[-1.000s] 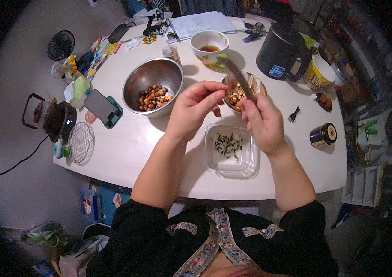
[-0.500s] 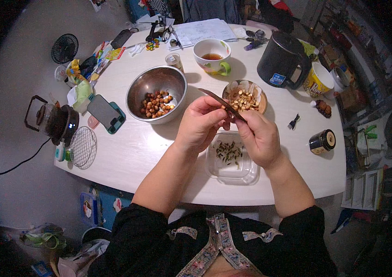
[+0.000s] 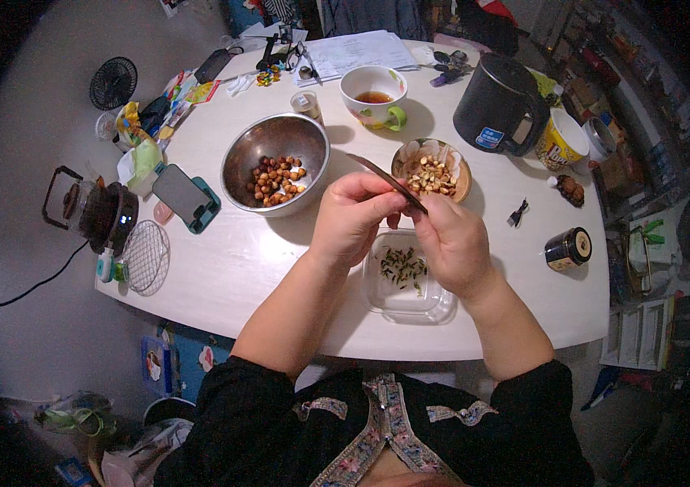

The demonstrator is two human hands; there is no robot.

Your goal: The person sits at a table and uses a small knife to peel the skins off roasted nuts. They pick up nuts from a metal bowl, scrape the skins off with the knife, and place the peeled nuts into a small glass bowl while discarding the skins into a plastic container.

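My right hand (image 3: 460, 243) is closed around a dark, narrow knife (image 3: 374, 169), whose tip points up and to the left. Beside the blade, my left hand (image 3: 346, 223) pinches with thumb and fingers; a small seed seems to be between them, mostly hidden. Both hands meet above a clear plastic container (image 3: 408, 312) with small green seed sprouts (image 3: 403, 266) on its bottom. Left of them stands a steel bowl (image 3: 235, 162) of round brown seeds (image 3: 276, 180). Just beyond my right hand, a smaller patterned bowl (image 3: 463, 180) holds pale split seeds (image 3: 434, 174).
A cup of tea (image 3: 373, 97), a small clear cup (image 3: 306, 104) and papers (image 3: 361, 55) lie farther back. To the right are a black kettle (image 3: 495, 105), a yellow tub (image 3: 562, 140) and a dark jar (image 3: 567, 249). A phone (image 3: 185, 197) and wire rack (image 3: 147, 258) are left.
The knife and both hands have shifted slightly against each other, with the blade lying a little further left. My left thumb now presses nearer the blade. The bowls have stayed in place.
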